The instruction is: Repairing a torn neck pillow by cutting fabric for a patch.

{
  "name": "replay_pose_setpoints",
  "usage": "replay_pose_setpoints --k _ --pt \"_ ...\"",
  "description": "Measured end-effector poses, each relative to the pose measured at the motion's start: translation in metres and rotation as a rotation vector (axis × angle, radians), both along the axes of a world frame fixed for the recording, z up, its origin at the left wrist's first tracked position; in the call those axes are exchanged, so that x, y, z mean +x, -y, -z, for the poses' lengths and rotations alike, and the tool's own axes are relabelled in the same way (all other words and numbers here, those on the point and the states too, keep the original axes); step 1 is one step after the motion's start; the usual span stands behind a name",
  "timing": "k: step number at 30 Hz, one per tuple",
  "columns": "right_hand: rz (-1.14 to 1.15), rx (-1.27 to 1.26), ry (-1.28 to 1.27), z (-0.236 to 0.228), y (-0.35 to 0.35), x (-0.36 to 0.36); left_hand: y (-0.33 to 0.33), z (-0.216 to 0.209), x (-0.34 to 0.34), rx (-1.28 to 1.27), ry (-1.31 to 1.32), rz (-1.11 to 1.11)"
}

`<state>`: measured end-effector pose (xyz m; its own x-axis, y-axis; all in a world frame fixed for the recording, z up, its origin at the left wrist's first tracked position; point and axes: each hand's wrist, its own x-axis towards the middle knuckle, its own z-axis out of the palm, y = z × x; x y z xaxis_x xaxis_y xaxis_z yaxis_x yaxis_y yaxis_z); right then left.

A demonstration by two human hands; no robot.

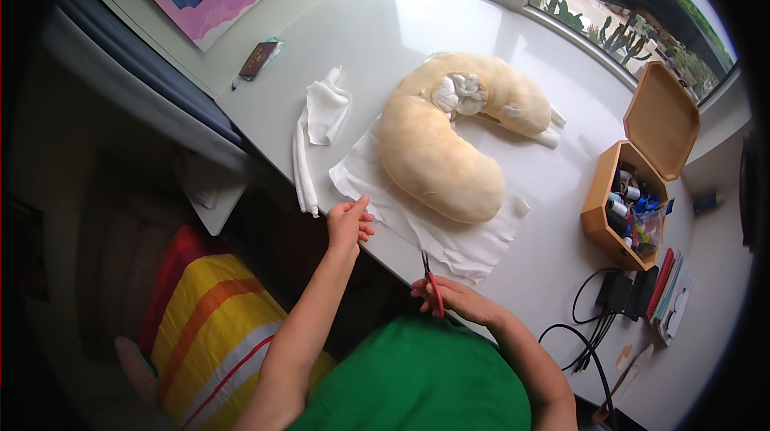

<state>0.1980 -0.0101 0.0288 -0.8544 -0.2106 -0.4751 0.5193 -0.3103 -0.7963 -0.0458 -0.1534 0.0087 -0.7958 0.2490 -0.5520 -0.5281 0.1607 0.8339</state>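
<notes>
A cream, stuffed U-shaped pillow (437,154) lies on the table with white stuffing (459,94) showing through a gap in its cover. Beneath its near side a white cloth (461,245) is spread, reaching the table's front edge. My left hand (348,225) is at the cloth's left edge, thumb apart and fingers loosely curled; I see nothing held in it. In my right hand (457,299) are red-handled scissors (435,293), their dark blades pointing away from me over the cloth's near edge. Left of the pillow lie white fabric pieces (327,114), one long and narrow.
An open wooden box (597,214) of thread spools and sewing supplies stands at the right. Near it are black cables (592,347), a black adapter (616,293) and upright booklets (667,287). A small brown booklet (259,60) lies at the far left, below the windows' side wall.
</notes>
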Motion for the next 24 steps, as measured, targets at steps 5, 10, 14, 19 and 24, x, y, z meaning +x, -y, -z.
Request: replay_pose_setpoints --k 5,10,14,19,24 --pt "0.001 -0.044 0.018 -0.008 0.012 -0.039 -0.001 0.0 -0.012 -0.029 0.049 0.123" --pt "-0.039 -0.042 0.096 -0.006 0.023 -0.062 0.006 0.002 -0.015 0.059 0.087 0.145" --pt "-0.02 -0.142 0.211 -0.001 0.031 -0.076 0.005 -0.008 -0.007 0.095 0.034 0.131" --pt "0.07 -0.182 0.225 0.002 0.031 -0.097 0.009 -0.017 -0.008 0.15 0.136 0.114" --pt "0.069 -0.194 0.23 0.005 0.035 -0.103 0.017 -0.016 -0.013 0.239 0.267 0.161"
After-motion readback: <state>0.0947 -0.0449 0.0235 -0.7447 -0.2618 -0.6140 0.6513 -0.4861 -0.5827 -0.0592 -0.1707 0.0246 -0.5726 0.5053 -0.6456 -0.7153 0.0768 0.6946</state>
